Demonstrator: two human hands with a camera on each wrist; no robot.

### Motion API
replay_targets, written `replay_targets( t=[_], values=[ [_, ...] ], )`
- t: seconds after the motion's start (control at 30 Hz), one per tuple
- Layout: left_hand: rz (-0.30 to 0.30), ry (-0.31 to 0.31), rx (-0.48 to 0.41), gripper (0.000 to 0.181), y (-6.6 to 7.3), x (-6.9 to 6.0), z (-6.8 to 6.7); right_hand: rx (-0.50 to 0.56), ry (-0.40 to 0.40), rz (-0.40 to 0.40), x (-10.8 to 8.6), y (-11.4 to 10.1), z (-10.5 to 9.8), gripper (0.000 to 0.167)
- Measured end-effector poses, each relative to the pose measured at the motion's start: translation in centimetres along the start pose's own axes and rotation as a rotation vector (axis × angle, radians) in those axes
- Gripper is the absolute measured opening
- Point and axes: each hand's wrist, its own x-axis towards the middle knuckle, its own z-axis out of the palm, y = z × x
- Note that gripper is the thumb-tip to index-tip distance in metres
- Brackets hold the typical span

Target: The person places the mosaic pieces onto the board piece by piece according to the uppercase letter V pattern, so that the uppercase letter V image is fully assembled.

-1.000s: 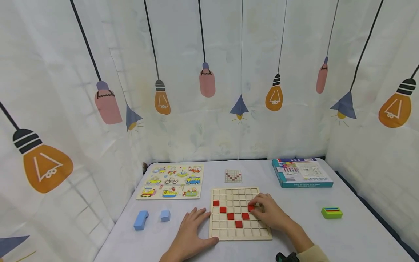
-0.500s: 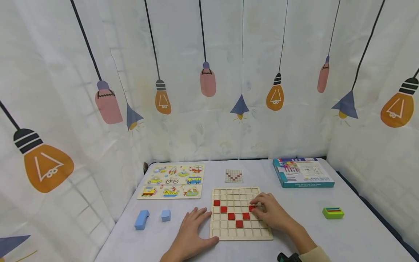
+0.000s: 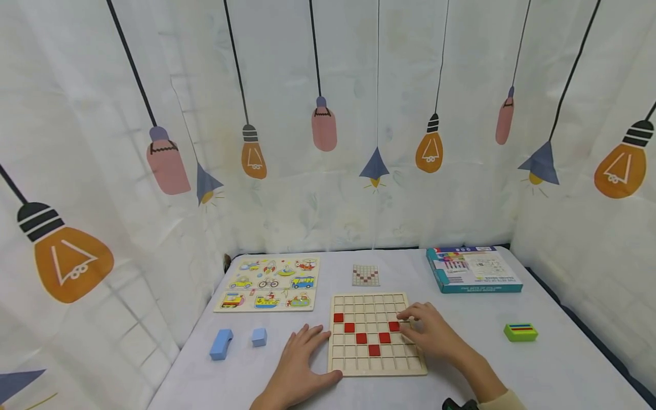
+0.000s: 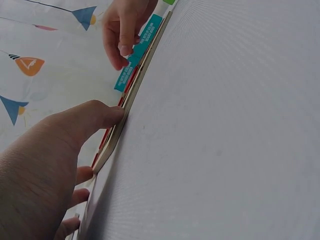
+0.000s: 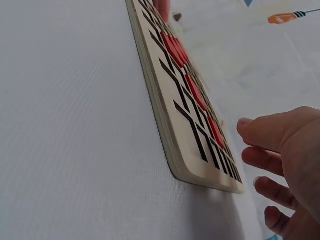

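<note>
A square wooden grid board (image 3: 353,364) lies flat in front of me in the head view. Several red square tiles (image 3: 374,350) sit in its cells in a V shape. My left hand (image 3: 297,367) rests along the board's left side, fingertips at the edge and thumb at the near left corner. Just right of the upper right red tile (image 3: 394,326), my right hand (image 3: 433,336) hovers with loosely bent fingers. The right wrist view shows that hand's fingers (image 5: 265,132) apart from the board, with nothing between them.
Behind the board lies a small pattern card (image 3: 365,275). A vehicle picture puzzle (image 3: 279,296) is at back left, a teal box (image 3: 479,273) at back right. Two blue blocks (image 3: 221,344) stand left, and a green block (image 3: 520,333) right. Printed curtains enclose the table.
My right hand has let go of the upper right red tile and drawn slightly to the right, leaving the tile in its cell. The left hand has stayed in place.
</note>
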Motion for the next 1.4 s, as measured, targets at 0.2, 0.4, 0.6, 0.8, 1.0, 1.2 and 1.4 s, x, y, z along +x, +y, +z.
replay_targets(
  t=[0.2, 0.4, 0.6, 0.8, 1.0, 1.2, 1.4],
  values=[
    [-0.001, -0.001, 0.001, 0.095, 0.1, 0.0, 0.0, 0.012, -0.015, 0.013, -0.8, 0.4, -0.9, 0.02],
    [-0.006, -0.004, 0.001, 0.095, 0.2, 0.0, 0.0, -0.017, -0.027, 0.059, -1.6, 1.3, -1.8, 0.024],
    [-0.01, -0.006, -0.002, 0.096, 0.2, 0.0, 0.0, -0.013, -0.023, 0.075, -2.4, 2.5, -2.7, 0.025],
    [-0.01, -0.004, -0.001, 0.096, 0.3, 0.0, -0.1, -0.022, -0.026, 0.087, -3.1, 3.3, -3.5, 0.028],
    [-0.013, -0.005, 0.0, 0.096, 0.3, 0.0, -0.1, -0.06, -0.024, 0.092, -3.7, 4.1, -4.2, 0.03],
    [-0.016, -0.006, 0.005, 0.096, 0.3, 0.0, 0.0, -0.079, -0.027, 0.081, -4.4, 4.9, -4.9, 0.031],
    [-0.01, -0.002, 0.003, 0.096, 0.3, -0.1, 0.0, -0.07, -0.058, 0.076, -5.1, 5.7, -5.3, 0.029]
  ],
)
